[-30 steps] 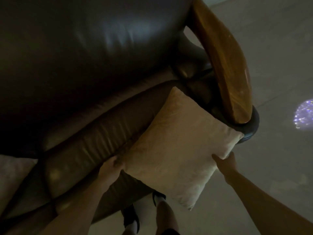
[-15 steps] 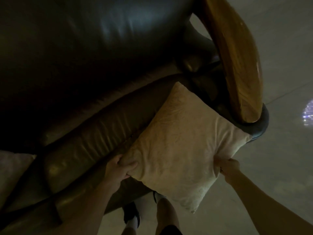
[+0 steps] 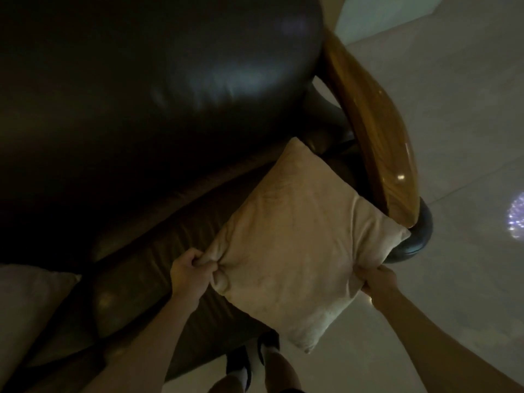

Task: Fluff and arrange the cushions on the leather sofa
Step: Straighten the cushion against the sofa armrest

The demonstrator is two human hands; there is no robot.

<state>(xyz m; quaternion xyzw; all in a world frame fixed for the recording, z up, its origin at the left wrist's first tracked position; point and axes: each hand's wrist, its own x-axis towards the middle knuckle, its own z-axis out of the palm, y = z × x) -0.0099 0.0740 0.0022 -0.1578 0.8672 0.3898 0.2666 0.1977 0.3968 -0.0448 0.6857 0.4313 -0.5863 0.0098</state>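
Two fists clamp the cream cushion (image 3: 295,239): left hand (image 3: 190,272) bunching its nine-o'clock corner, right hand (image 3: 375,282) its four-o'clock edge. Fluffing is probably underway; next likely a shake, then propping it against the sofa (image 3: 141,109) backrest at twelve o'clock.

A dim room with a pale tiled floor (image 3: 453,114) running right of a dark brown leather sofa (image 3: 147,89) with a glossy wooden armrest (image 3: 377,131), a sparkling patch of light (image 3: 517,219) on the floor at the right edge.
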